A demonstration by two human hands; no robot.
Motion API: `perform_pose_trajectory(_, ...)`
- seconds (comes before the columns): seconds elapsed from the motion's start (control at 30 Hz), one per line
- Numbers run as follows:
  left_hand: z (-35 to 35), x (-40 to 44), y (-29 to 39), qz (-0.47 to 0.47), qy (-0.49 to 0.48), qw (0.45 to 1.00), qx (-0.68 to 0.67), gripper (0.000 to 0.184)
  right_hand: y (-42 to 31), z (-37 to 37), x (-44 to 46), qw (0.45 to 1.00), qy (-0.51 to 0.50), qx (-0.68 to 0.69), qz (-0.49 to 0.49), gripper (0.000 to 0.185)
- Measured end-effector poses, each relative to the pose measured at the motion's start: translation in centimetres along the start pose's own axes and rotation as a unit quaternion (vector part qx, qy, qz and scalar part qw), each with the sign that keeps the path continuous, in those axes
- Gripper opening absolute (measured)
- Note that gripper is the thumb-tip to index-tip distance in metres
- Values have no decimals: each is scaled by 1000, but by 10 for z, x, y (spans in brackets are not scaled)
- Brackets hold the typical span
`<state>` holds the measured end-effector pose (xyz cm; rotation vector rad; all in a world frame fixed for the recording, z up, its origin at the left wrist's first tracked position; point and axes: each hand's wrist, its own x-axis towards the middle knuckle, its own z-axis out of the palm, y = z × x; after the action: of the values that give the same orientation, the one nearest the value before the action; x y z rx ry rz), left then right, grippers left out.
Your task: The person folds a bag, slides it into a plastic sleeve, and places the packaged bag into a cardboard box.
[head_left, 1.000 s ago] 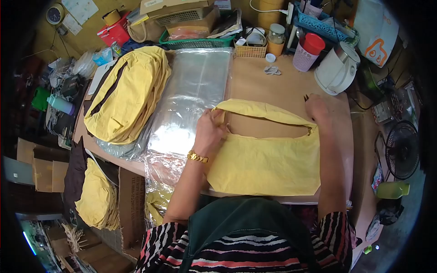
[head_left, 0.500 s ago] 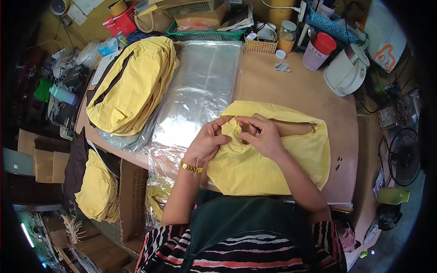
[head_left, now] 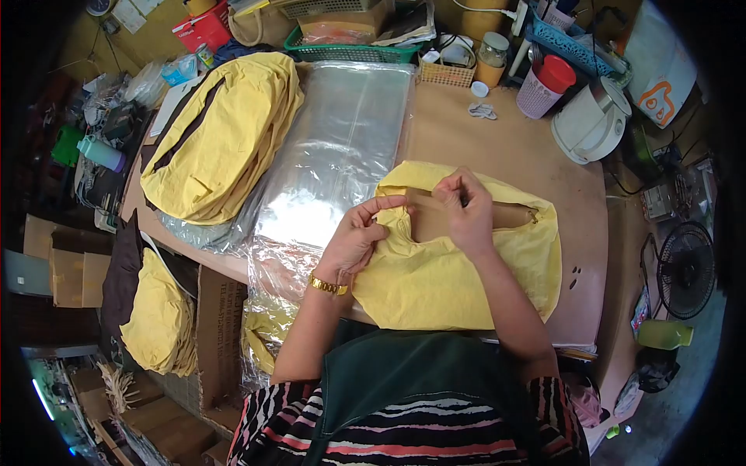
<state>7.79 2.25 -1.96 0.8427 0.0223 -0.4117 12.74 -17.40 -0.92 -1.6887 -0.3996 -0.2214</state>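
- While the yellow bag (head_left: 435, 283) lies on the desk (head_left: 505, 144) right in front of the person, both hands are at its handle opening; bare desk shows through.
- Left hand (head_left: 350, 245): at the left end of the opening, on bunched fabric. Thumb and index finger stand apart; can't tell if cloth is pinched between them.
- Right hand (head_left: 472, 225): raised over the opening, fingers curled tight around a small dark object (head_left: 465, 199), mostly hidden, type unclear.
- Gold wristband (head_left: 327, 286) on the left wrist.
- Left of the bag: clear plastic sleeves (head_left: 350, 124), laid flat, glossy.
- Beyond those, further left: pile of yellow bags (head_left: 241, 151), dark strip along the top one.
- Past the bag, on the desk: grey crumpled cloth (head_left: 482, 112), white lid (head_left: 479, 89) near it.
- Back right: white kettle (head_left: 579, 132), with a red cup (head_left: 556, 74) in a pale pink holder (head_left: 535, 101) just beside it.
- Back edge: jar (head_left: 493, 53), green basket (head_left: 350, 53) holding a box.
- Off the right side: black fan (head_left: 687, 269), yellow-green bottle (head_left: 664, 334).
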Motion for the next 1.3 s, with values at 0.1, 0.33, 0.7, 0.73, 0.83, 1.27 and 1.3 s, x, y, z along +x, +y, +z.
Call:
perform_pose_trajectory(0.1,3,1,-1,-5,10,1000,14,61,-16,-7,12,998,17,25,54,18)
perform_pose_trajectory(0.33,-14,4,-10,-21,-35,992,-122,60,-42,-6,10,995,-89,10,48,18)
perform_pose_trajectory(0.7,-28,9,-22,-36,-35,976,-212,59,-9,23,-18,988,-109,-104,-14,8)
perform_pose_trajectory(0.73,-22,7,-17,-49,-35,971,-230,59,-1,24,-17,998,-59,-31,0,8)
perform_pose_trajectory(0.83,-12,4,-10,-63,-44,968,-241,60,0,10,-8,995,4,62,77,8)
perform_pose_trajectory(1.27,11,0,-5,2,94,993,-66,46,-5,16,-28,961,-111,-203,-150,23)
perform_pose_trajectory(1.3,6,0,-9,20,91,994,57,42,-6,16,-30,963,-122,-214,-107,21)
